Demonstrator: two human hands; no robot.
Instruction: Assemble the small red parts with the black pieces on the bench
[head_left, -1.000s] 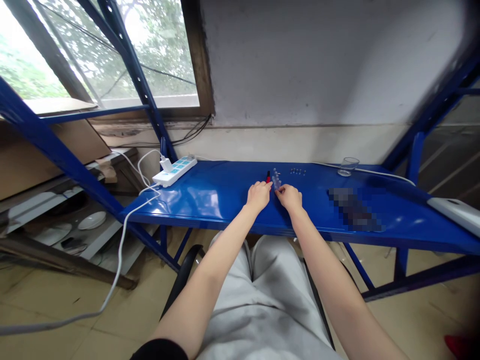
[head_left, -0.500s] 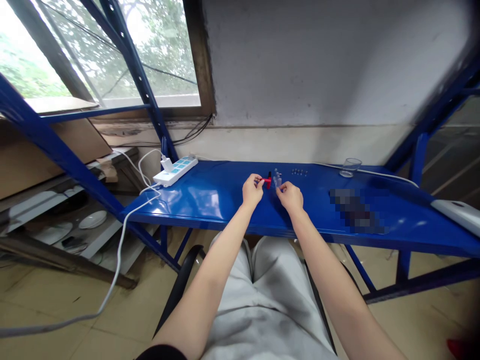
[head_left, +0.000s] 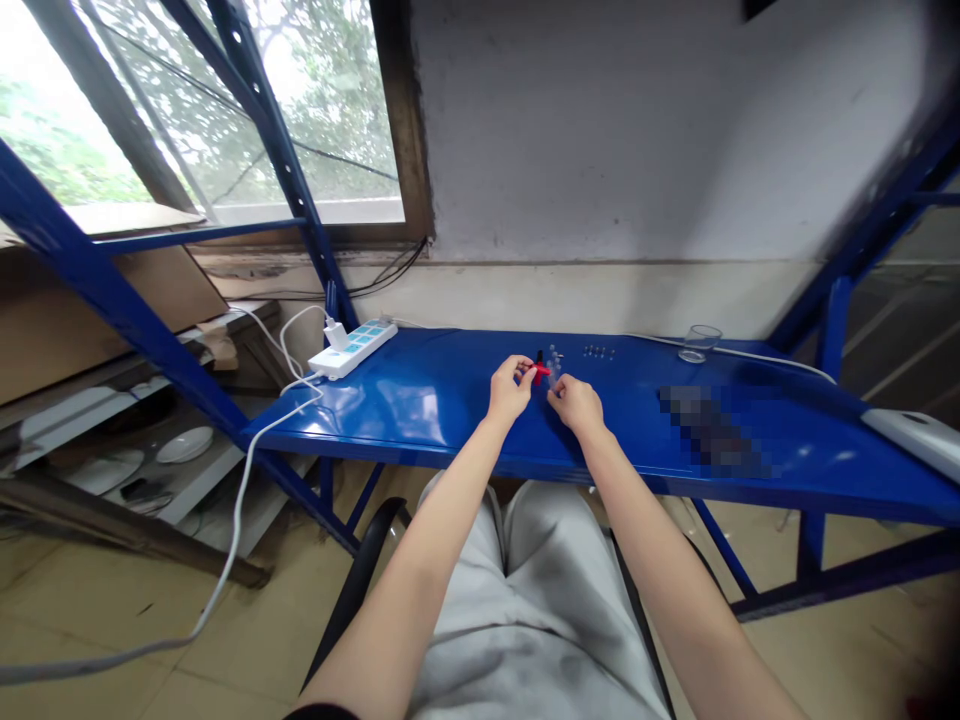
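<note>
Both my hands rest over the middle of a blue metal table [head_left: 420, 400]. My left hand [head_left: 510, 387] pinches a small red and black object [head_left: 538, 369] between its fingertips, held just above the table. My right hand [head_left: 574, 402] is closed in a pinch right beside it, its fingertips meeting the red object; what it holds is too small to make out. Several small clear pieces [head_left: 554, 355] stand on the table just behind the hands. A row of tiny dark pieces [head_left: 598, 351] lies a little farther back.
A white power strip [head_left: 352, 347] with a plugged charger and white cable lies at the table's left back. A clear glass [head_left: 697, 341] stands at the back right. A blurred patch [head_left: 709, 425] covers something on the right. A white device [head_left: 919, 434] sits at the far right edge.
My left hand picked the red and black object up from the table and brought it to my right hand's fingertips. Both hands drew slightly together.
</note>
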